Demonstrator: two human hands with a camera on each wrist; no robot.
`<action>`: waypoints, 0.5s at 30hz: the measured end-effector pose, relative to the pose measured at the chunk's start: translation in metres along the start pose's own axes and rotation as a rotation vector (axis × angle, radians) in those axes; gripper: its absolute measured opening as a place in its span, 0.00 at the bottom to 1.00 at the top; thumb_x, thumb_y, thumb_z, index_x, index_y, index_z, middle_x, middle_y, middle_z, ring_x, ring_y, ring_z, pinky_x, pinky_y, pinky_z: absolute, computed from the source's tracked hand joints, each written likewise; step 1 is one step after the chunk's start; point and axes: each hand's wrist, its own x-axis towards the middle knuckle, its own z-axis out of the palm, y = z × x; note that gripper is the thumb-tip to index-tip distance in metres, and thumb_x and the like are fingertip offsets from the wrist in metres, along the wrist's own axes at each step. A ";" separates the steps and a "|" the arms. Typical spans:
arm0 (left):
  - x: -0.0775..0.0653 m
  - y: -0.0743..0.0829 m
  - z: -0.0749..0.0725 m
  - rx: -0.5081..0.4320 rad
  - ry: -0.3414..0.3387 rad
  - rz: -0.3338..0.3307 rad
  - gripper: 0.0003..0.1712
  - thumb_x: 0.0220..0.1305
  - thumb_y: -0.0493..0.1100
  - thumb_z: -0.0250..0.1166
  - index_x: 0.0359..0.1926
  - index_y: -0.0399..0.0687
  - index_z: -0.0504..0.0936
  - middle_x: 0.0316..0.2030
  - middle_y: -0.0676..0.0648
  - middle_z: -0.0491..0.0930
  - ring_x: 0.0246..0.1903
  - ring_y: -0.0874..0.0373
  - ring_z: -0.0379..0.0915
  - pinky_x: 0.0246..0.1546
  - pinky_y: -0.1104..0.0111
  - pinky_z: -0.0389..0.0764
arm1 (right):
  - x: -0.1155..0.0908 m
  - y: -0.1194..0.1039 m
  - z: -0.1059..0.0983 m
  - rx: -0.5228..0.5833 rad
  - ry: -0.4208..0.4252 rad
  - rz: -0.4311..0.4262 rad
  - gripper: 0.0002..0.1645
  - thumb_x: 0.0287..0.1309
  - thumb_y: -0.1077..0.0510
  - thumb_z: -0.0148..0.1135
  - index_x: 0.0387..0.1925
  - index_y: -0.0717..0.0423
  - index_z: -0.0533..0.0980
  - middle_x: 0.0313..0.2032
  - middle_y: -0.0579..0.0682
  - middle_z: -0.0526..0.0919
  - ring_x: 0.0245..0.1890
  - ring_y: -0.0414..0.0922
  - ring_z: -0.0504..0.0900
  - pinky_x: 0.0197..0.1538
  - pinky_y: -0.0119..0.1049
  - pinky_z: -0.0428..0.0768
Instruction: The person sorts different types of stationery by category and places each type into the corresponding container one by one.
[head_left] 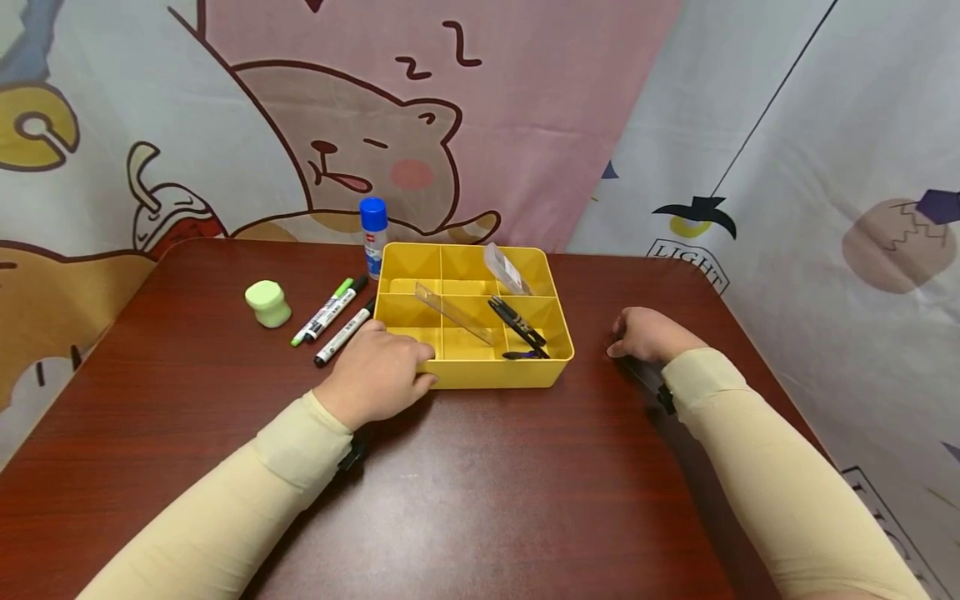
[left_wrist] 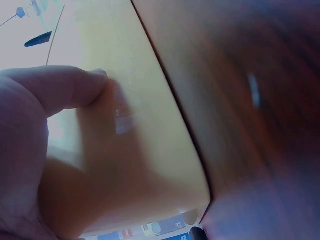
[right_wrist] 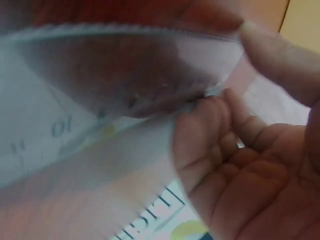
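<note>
My left grip (head_left: 381, 372): clasping yellow divided tray (head_left: 495, 375). My right grip (head_left: 651, 335): pinching clear ruler (right_wrist: 90, 95). Apparent step, pickup; next needs steady lift.

Hands (head_left: 381, 372) (head_left: 651, 335) well apart, both gripping, arms (head_left: 247, 492) outstretched

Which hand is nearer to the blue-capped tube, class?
Left. The left hand grips the near wall of the yellow tray, in front of the tube; the right hand is farther off, beyond the tray's right side.
</note>
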 end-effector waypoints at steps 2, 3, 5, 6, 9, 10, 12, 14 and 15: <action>0.000 0.000 -0.001 0.001 0.002 0.000 0.17 0.54 0.55 0.64 0.18 0.59 0.68 0.15 0.60 0.69 0.21 0.65 0.68 0.34 0.56 0.63 | -0.002 -0.001 -0.002 -0.003 -0.007 0.018 0.13 0.48 0.56 0.69 0.32 0.62 0.78 0.26 0.53 0.77 0.26 0.48 0.72 0.28 0.40 0.74; 0.000 0.000 -0.001 0.002 0.002 0.000 0.17 0.54 0.56 0.64 0.18 0.59 0.68 0.15 0.60 0.69 0.21 0.65 0.68 0.34 0.56 0.63 | -0.003 -0.002 -0.003 -0.013 -0.010 0.015 0.12 0.47 0.57 0.70 0.30 0.61 0.79 0.24 0.52 0.77 0.25 0.48 0.72 0.27 0.39 0.73; 0.001 0.000 -0.002 0.003 0.003 -0.002 0.17 0.54 0.56 0.64 0.18 0.59 0.68 0.14 0.60 0.68 0.21 0.65 0.68 0.34 0.56 0.63 | -0.004 -0.003 -0.006 -0.025 -0.025 0.002 0.08 0.46 0.59 0.69 0.25 0.60 0.80 0.20 0.51 0.76 0.22 0.47 0.71 0.24 0.38 0.72; 0.001 0.000 -0.003 0.002 0.002 -0.004 0.17 0.54 0.56 0.64 0.18 0.59 0.68 0.15 0.60 0.68 0.21 0.64 0.68 0.34 0.56 0.63 | -0.004 -0.003 -0.008 -0.037 -0.025 -0.006 0.07 0.46 0.59 0.68 0.22 0.59 0.80 0.19 0.50 0.74 0.20 0.47 0.70 0.23 0.38 0.70; 0.000 0.000 -0.003 -0.001 -0.001 -0.007 0.17 0.54 0.55 0.64 0.18 0.59 0.67 0.14 0.60 0.68 0.21 0.64 0.68 0.33 0.56 0.63 | -0.002 -0.004 -0.008 -0.053 -0.043 -0.018 0.07 0.44 0.60 0.64 0.17 0.58 0.78 0.15 0.49 0.70 0.17 0.46 0.68 0.20 0.37 0.67; 0.000 0.000 -0.003 -0.003 -0.002 -0.007 0.17 0.54 0.55 0.65 0.18 0.59 0.67 0.14 0.60 0.68 0.21 0.64 0.68 0.33 0.56 0.63 | -0.001 -0.005 -0.007 -0.055 -0.053 -0.018 0.07 0.43 0.60 0.62 0.16 0.57 0.77 0.14 0.48 0.69 0.16 0.46 0.68 0.19 0.36 0.66; 0.000 0.001 -0.003 -0.002 -0.002 -0.007 0.17 0.54 0.55 0.65 0.17 0.59 0.67 0.14 0.60 0.68 0.21 0.65 0.68 0.34 0.56 0.64 | 0.000 -0.006 -0.004 -0.069 -0.059 -0.013 0.08 0.41 0.60 0.60 0.13 0.56 0.75 0.13 0.47 0.67 0.14 0.45 0.66 0.19 0.36 0.64; 0.000 0.001 -0.002 -0.003 0.000 -0.004 0.18 0.54 0.55 0.65 0.17 0.60 0.67 0.14 0.60 0.67 0.21 0.65 0.68 0.34 0.56 0.64 | 0.000 -0.008 -0.001 -0.082 -0.055 -0.012 0.09 0.42 0.59 0.60 0.12 0.55 0.75 0.13 0.47 0.67 0.14 0.46 0.66 0.19 0.37 0.65; 0.000 0.001 -0.001 -0.003 0.000 -0.003 0.18 0.54 0.55 0.64 0.17 0.60 0.67 0.14 0.60 0.68 0.21 0.65 0.68 0.34 0.56 0.64 | 0.000 -0.009 0.001 -0.091 -0.049 -0.015 0.09 0.43 0.59 0.60 0.13 0.55 0.75 0.13 0.48 0.68 0.15 0.46 0.67 0.19 0.38 0.65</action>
